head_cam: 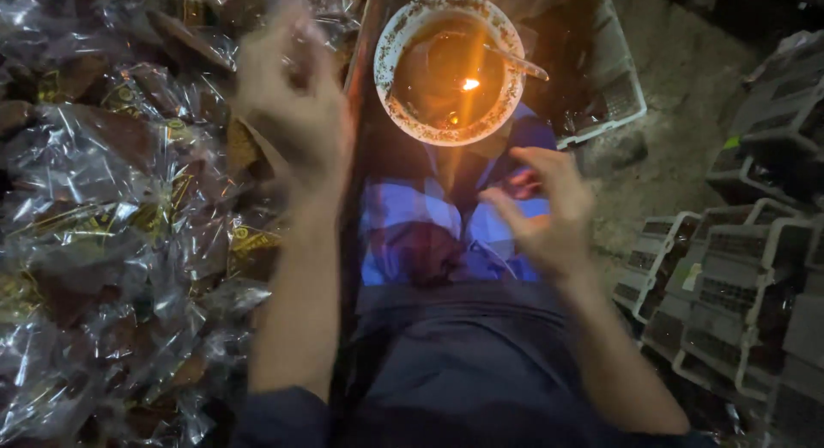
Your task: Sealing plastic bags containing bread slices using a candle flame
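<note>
Dim concrete floor [678,113]: left hand [292,96], blurred, grip indeterminate, hovers over heaped clear cellophane packets [112,233]; open, empty right hand [545,212] nears round white flame bowl [449,68], risking burns or melted wrap.

1. The concrete floor [687,96] carries stacked grey plastic trays [730,293], well beyond the right hand's fingers [515,212].
2. A heap of clear-wrapped packets [112,242] lies under the left hand's fingers [283,45].
</note>
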